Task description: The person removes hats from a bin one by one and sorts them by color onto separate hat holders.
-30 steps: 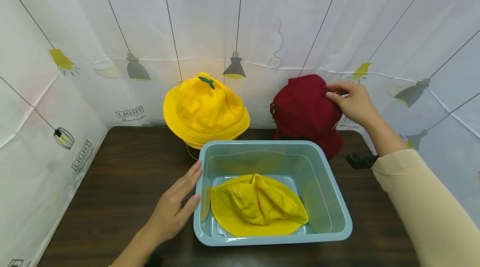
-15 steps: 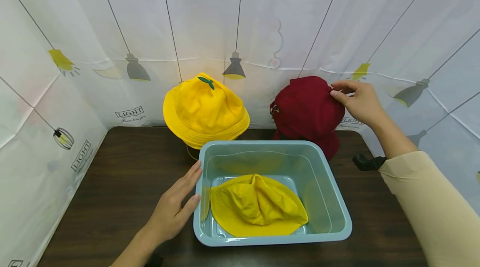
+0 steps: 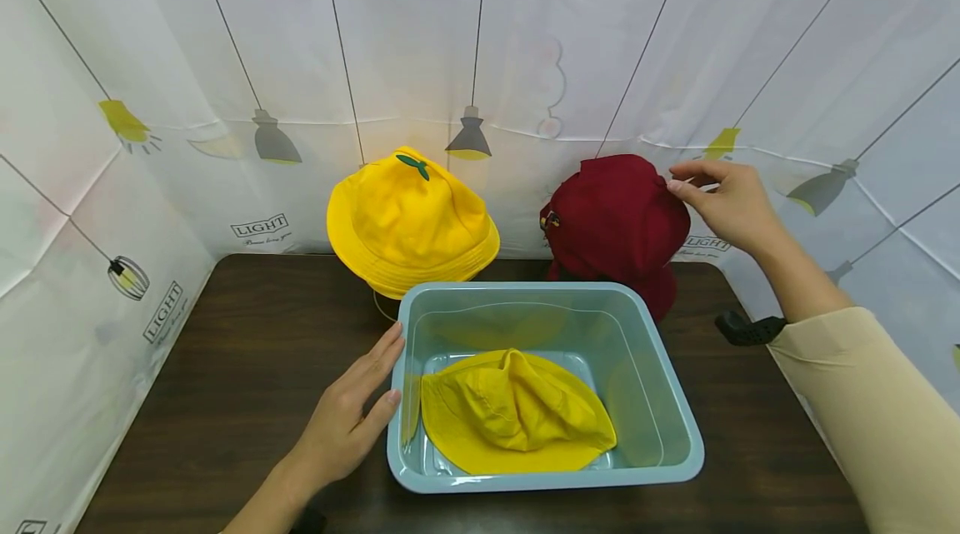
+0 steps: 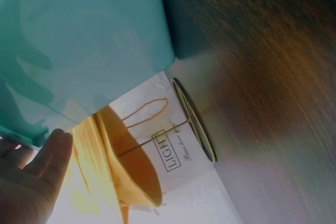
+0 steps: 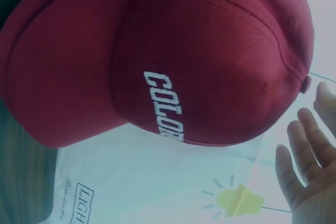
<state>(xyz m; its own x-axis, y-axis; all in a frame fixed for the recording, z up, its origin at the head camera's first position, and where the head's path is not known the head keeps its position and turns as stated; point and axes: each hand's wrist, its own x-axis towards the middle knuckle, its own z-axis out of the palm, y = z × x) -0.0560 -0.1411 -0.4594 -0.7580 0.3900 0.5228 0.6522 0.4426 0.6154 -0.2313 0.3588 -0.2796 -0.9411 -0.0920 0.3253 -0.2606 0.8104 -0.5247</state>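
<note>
White sheeting [image 3: 600, 34], creased, printed with hanging grey and yellow lamps [image 3: 277, 138] and boxed "LIGHT" lettering [image 3: 259, 225]. Bench [image 3: 217, 376], dark brown wood grain, rounded corners.

Dark brown tabletop [image 3: 225, 367] with wood grain.
A light blue basin [image 3: 547, 480] stands directly on it; behind, a thin stand [image 4: 189, 121] rests on its ring base.

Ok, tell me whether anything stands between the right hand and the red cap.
Nothing visible does. The right wrist view shows only a small open gap between the right hand and the top button of the red cap; the blue tub lies off that path.
</note>
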